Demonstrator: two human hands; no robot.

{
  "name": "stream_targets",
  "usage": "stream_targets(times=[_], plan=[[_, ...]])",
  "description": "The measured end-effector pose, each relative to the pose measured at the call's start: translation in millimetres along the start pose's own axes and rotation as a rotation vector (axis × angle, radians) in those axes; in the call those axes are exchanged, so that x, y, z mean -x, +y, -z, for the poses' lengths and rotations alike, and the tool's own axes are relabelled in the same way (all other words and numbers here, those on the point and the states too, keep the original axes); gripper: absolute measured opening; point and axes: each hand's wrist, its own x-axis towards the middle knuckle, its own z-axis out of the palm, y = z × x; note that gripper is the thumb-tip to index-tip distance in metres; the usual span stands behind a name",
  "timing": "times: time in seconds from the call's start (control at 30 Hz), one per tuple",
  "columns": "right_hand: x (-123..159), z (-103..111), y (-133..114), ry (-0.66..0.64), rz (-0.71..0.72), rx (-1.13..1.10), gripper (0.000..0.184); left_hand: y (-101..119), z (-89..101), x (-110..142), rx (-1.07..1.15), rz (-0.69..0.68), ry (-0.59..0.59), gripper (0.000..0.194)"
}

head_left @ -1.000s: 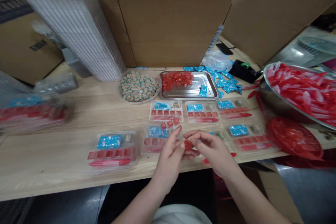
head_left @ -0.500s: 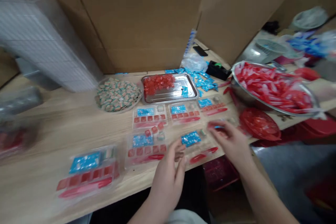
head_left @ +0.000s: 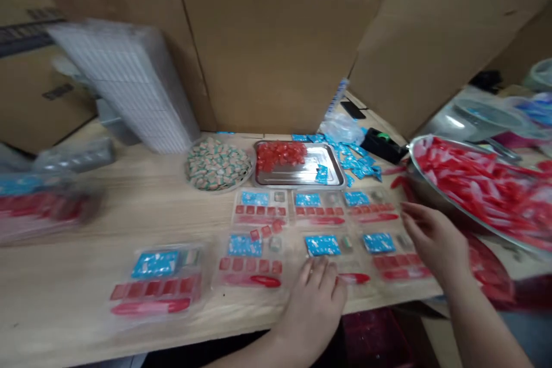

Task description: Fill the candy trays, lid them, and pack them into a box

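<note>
My left hand (head_left: 313, 310) rests at the front of a clear plastic tray (head_left: 332, 259), its fingers apart on the tray's near edge. That tray holds a blue sachet (head_left: 322, 245) and a red stick (head_left: 354, 278). My right hand (head_left: 433, 238) hangs open over the table's right side, above a neighbouring clear tray (head_left: 397, 259) and next to a steel bowl (head_left: 474, 190) heaped with red-and-white wrapped sticks. Neither hand shows anything held. Several loose red cubes (head_left: 266, 230) lie on the tray row to the left.
Behind the trays stand a steel pan of red cubes (head_left: 297, 162) and a round plate of wrapped sweets (head_left: 218, 164). Blue sachets (head_left: 353, 158), a black tape dispenser (head_left: 383, 145), a tall stack of clear trays (head_left: 125, 86) and cardboard walls (head_left: 276, 46) surround them.
My hands have parted. The red cube held between them a second ago no longer shows in either hand. My right hand has moved right, my left hand lies on the tray, and the view has shifted.
</note>
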Motion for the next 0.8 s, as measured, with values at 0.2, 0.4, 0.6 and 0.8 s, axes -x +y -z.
stream_targets(times=[0.2,0.4,0.6,0.8], plan=[[-107.5,-104.9,-111.1,-0.280,0.358,-0.060,0.023,-20.2,24.6,21.3,-0.015,0.076,0.291,0.025],[-153.0,-181.2,-167.1,-0.254,0.379,0.032,0.035,-74.2,39.6,74.9,-0.104,0.410,0.339,0.029],[-97.6,-171.7,-161.8,-0.345,0.516,0.105,0.038,-93.1,18.5,91.5,-0.131,0.396,0.358,0.032],[-158.7,-160.9,-192.5,-0.353,0.584,-0.022,0.031,-88.6,14.7,93.0,-0.106,0.407,0.369,0.028]])
